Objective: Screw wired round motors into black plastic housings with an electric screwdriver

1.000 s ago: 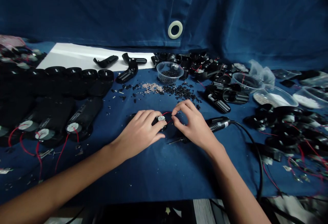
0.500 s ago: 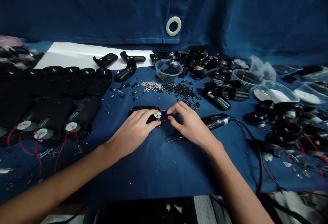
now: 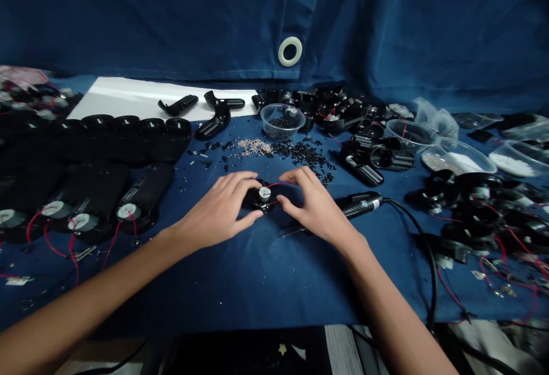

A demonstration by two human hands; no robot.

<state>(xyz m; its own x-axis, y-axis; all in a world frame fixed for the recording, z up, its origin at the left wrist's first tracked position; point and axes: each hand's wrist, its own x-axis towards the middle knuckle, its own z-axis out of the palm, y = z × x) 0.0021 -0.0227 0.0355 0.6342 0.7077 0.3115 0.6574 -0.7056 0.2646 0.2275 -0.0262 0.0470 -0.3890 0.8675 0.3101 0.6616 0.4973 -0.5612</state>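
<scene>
A round silver-white motor with red wires sits in a black plastic housing in front of me. My left hand is at the housing's left side, thumb and fingers spread apart around it; whether the palm touches it is hidden. On the other side, my right hand has its thumb and forefinger apart beside the red wire. Contact between the wire and those fingertips cannot be made out. Behind my right hand lies a black corded electric screwdriver, its thin bit pointing left.
Rows of black housings with motors fill the left. A clear bowl of tiny dark parts stands behind loose screws and black bits. More housings and wired parts crowd the right, near the screwdriver's cable.
My left thumb and fingers have spread away from the motor they were pinching, and the housing has shifted or turned under them. My right thumb and forefinger have parted slightly. The view has tilted a little.
</scene>
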